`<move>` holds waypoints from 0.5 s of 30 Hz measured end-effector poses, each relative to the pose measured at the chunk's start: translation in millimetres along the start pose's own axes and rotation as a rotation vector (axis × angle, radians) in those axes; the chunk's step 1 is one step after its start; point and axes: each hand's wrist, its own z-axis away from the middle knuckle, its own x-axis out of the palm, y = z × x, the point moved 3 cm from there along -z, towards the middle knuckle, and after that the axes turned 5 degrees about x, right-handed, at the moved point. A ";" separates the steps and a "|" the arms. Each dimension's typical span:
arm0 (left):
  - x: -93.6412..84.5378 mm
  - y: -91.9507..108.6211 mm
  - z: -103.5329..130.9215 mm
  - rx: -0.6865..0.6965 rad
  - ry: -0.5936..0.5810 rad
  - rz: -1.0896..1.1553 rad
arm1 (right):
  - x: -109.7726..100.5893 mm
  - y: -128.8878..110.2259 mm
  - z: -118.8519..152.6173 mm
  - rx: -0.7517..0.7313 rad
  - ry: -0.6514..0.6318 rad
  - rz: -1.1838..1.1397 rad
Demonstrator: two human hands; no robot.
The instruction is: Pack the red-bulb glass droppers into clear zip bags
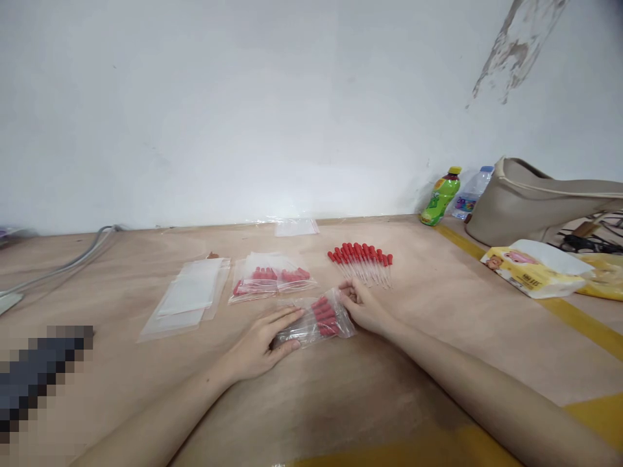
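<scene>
A clear plastic bag (312,322) lies on the table between my hands, with several red-bulbed droppers (325,316) inside. My left hand (265,340) rests on the bag's left end, fingers stretched out flat and thumb apart. At the right end, the curled fingers of my right hand (359,303) pinch the bag's edge. Beyond my right hand, loose red-bulbed glass droppers (361,256) are fanned out side by side. Filled zip bags (270,275) with red bulbs showing lie behind my left hand. Flat zip bags (187,292) are stacked farther left.
Against the wall stand a green bottle (440,198) and a clear bottle (471,194), with a beige bag (520,201) beside them. A yellow tissue pack (533,269) sits at right. A cable (73,263) and a pixelated dark object (43,376) are at left.
</scene>
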 end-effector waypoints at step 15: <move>-18.7 -6.2 -3.1 -0.025 0.336 -0.377 | -27.6 -18.0 0.3 0.277 -0.299 -0.482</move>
